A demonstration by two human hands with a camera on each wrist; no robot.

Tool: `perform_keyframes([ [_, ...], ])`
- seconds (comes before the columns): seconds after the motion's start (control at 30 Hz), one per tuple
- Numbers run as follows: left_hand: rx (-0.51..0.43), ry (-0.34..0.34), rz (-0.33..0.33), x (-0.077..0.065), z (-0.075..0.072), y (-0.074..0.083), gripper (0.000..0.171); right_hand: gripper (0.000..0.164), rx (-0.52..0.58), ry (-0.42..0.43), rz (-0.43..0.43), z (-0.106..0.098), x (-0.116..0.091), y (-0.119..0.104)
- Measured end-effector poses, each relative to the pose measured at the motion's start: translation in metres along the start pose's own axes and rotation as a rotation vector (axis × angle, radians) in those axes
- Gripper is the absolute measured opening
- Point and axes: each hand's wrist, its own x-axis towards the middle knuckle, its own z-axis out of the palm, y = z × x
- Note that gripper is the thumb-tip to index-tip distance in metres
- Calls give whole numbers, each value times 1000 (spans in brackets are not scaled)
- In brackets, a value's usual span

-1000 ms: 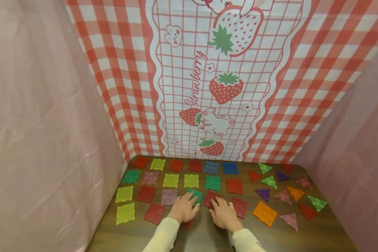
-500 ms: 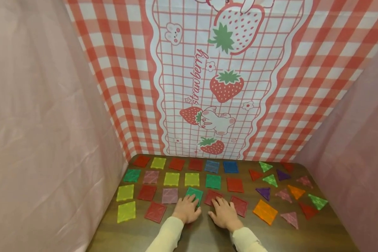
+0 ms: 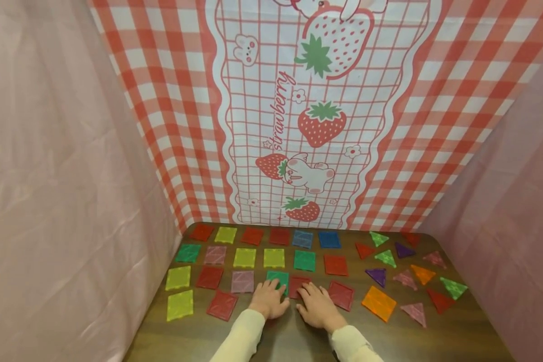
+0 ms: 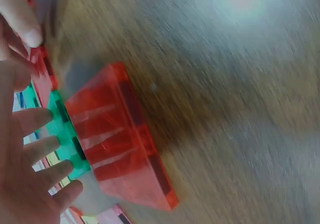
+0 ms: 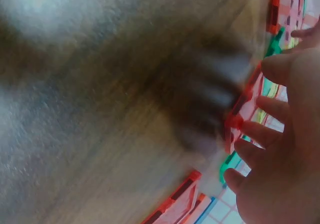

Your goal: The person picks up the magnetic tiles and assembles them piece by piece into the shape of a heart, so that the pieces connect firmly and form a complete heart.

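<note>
On the table [image 3: 307,347], two spread-fingered hands [image 3: 269,300] [image 3: 319,307] touch one green tile [image 3: 278,277], one red tile [image 3: 294,287].

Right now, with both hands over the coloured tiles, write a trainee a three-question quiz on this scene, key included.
1. Multiple choice: in the head view, what colour is the square that the left hand partly covers with its fingers?
A) yellow
B) green
C) blue

2. True or false: the orange square lies farther to the right than the right hand.

3. Count: how many blue squares show in the head view?

Key: 1. B, green. 2. True. 3. Two, side by side in the row nearest the patterned cloth.
</note>
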Motion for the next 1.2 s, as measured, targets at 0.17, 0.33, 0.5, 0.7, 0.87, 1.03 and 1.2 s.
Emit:
perform_keyframes([
  [0.17, -4, -29, 10, 2, -5, 1, 52, 53, -8, -32, 2, 0, 1, -3],
  [0.33, -13, -23, 27, 3, -4, 0, 49, 52, -59, -28, 40, 1, 4, -4],
  [0.5, -18, -28, 34, 4, -3, 2, 48, 52, -76, -23, 70, 1, 6, -3],
  [0.7, -30, -25, 43, 3, -2, 5, 46, 53, -74, -11, 102, 2, 2, -1],
  [0.87, -78, 3, 53, 2, -4, -2, 43, 54, -79, 5, 108, 1, 3, -2],
  [1.03, -125, 46, 31, 0, -9, -13, 41, 55, -75, -3, 105, -1, 3, -2],
  [1.2, -134, 48, 7, 2, -13, -26, 43, 53, -60, -1, 91, -7, 8, 0],
])
